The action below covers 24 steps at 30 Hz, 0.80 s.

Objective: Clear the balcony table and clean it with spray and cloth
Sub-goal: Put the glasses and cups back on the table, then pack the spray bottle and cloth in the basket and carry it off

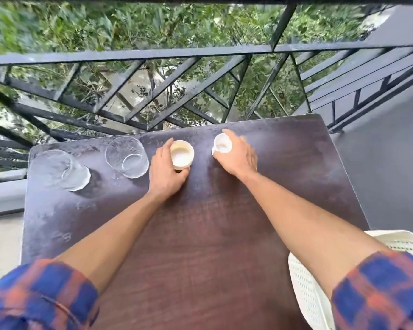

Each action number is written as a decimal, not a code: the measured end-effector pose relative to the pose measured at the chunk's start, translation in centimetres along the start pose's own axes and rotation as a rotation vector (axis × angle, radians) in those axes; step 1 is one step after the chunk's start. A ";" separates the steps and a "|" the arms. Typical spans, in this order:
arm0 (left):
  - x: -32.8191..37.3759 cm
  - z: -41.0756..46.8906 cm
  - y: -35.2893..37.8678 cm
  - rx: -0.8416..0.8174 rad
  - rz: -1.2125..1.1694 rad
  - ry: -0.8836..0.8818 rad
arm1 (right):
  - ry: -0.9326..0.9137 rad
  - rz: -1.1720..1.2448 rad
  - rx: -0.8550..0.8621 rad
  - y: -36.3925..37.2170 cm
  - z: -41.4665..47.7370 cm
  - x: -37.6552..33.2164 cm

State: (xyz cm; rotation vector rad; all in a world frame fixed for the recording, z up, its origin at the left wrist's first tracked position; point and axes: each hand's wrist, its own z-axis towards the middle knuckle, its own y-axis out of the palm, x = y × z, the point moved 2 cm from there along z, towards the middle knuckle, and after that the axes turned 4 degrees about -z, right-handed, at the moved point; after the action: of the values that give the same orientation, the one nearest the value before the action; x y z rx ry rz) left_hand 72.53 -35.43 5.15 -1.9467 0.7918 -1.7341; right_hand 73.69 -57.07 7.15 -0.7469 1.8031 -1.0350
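Right now each hand has a small cup at the far middle of the dark desk (200, 234). The left hand (163, 172) curls round the cream cup (182, 154), with the thumb on the near side and the fingers reaching round the far side. The right hand (240, 156) wraps the white cup (222, 144) from its outer side, the fingertips over the far rim. I cannot tell whether either cup has left the desk.

Both cups look small, stiff and light, likely ceramic or thick paper. A grasp round the wall below the rim suits them, held level in case a little liquid remains inside. If they are ceramic, they would chip if knocked together.

Two clear glasses stand beyond the left hand's outer side. The nearer glass (126, 157) is just beside that hand, and the farther glass (57, 169) is well apart, toward the desk corner. These look heavier, smooth and breakable. The desk there looks filmed or damp, so they may be slippery. Each is best taken round the middle of its body, not pinched at the lip.

Under the right forearm, off the desk edge, sits a white plastic piece (305, 294) with slots, a chair or a basket. Beyond both hands runs the metal railing (153, 53). No spray or cloth shows.
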 end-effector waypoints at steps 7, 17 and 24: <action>0.6 -1.5 -0.6 0.027 -0.011 0.008 | -0.059 0.021 -0.075 -1.0 -0.5 1.0; 3.0 -10.2 -1.3 0.087 -0.187 -0.024 | -0.143 -0.056 -0.029 -9.3 -1.3 3.0; 8.2 -19.2 1.1 0.105 -0.367 -0.117 | -0.270 -0.149 -0.034 -15.9 -5.9 7.3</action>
State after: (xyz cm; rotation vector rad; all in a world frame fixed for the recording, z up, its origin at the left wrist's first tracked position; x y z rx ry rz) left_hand 53.94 -40.35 13.26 -2.1988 0.3081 -1.7955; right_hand 66.30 -68.46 19.69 -1.0044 1.5546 -0.9497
